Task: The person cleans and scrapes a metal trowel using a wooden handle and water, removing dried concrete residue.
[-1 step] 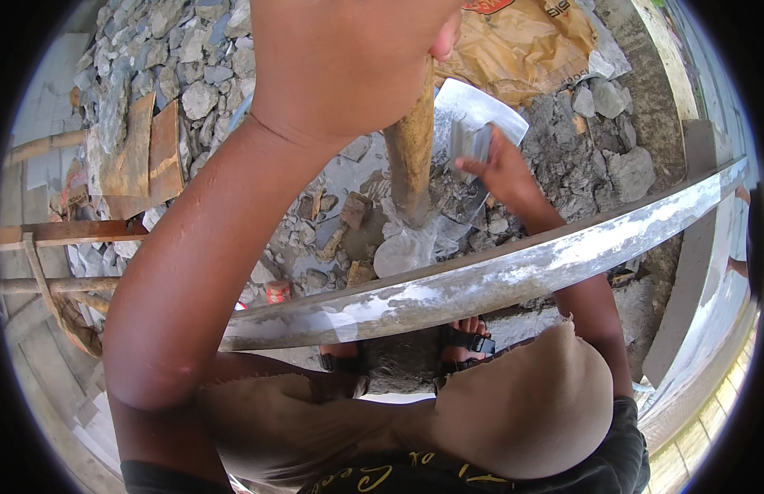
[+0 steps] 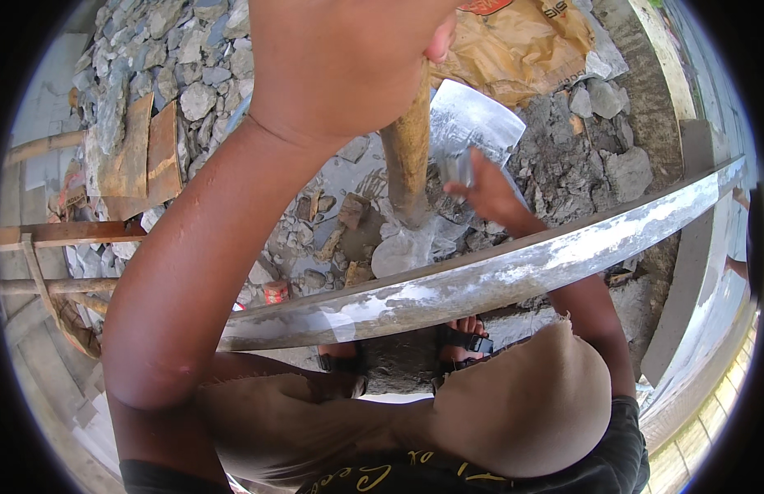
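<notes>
Broad silvery metal blade (image 2: 481,111) sits beside the thick brown wooden pole (image 2: 408,156) my left hand (image 2: 345,70) curls around; my right hand (image 2: 495,193) pinches a blurred grey block (image 2: 458,168) at it.

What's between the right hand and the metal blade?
A grey block, motion-blurred, in the right hand over the face of the metal blade. The head view shows it; whether block and blade touch, I can't tell.

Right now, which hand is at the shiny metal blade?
The right hand, holding a blurred grey block at the blade; the left hand instead grips the wooden handle.
</notes>
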Demonstrator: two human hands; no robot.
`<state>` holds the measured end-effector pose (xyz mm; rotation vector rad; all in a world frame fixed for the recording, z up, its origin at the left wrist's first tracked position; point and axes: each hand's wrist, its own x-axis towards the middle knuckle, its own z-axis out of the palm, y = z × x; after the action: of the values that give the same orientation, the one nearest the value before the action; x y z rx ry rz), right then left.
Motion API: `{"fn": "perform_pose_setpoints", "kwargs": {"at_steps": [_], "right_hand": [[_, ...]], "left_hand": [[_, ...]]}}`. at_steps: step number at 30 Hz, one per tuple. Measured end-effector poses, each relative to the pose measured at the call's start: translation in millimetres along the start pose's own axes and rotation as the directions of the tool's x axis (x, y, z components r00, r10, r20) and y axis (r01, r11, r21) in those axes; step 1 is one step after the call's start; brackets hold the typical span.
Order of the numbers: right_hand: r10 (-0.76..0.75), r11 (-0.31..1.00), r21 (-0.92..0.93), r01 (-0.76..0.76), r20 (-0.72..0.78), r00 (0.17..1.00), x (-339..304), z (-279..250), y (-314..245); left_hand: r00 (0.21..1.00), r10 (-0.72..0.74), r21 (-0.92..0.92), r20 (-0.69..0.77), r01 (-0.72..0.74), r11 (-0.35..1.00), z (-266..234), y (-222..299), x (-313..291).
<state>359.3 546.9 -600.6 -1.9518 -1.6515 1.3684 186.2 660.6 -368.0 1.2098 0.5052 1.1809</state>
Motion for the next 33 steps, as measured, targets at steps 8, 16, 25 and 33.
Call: {"fn": "perform_pose_setpoints", "kwargs": {"at_steps": [8, 16, 25, 33], "right_hand": [[-0.096, 0.99, 0.101, 0.102, -0.061, 0.994, -10.7, 30.7, 17.9], [-0.025, 0.985, 0.169, 0.035, -0.062, 0.998, -7.2, 43.5, 18.4], [-0.153, 0.984, 0.058, 0.167, -0.194, 0.969, -16.2, 41.7, 20.0], [-0.136, 0.988, 0.04, 0.148, -0.219, 0.966, -16.2, 52.0, 12.7]], "left_hand": [[0.991, 0.062, 0.165, 0.122, -0.082, 0.983, 3.9, 1.1, 9.1], [0.648, 0.497, 0.63, 0.577, -0.74, 0.235, 3.9, -12.5, 18.1], [0.588, 0.439, 0.65, 0.679, -0.76, 0.014, -2.5, -7.0, 26.5], [0.949, 0.278, 0.41, 0.149, -0.315, 0.856, 0.4, -20.3, 24.3]]}}
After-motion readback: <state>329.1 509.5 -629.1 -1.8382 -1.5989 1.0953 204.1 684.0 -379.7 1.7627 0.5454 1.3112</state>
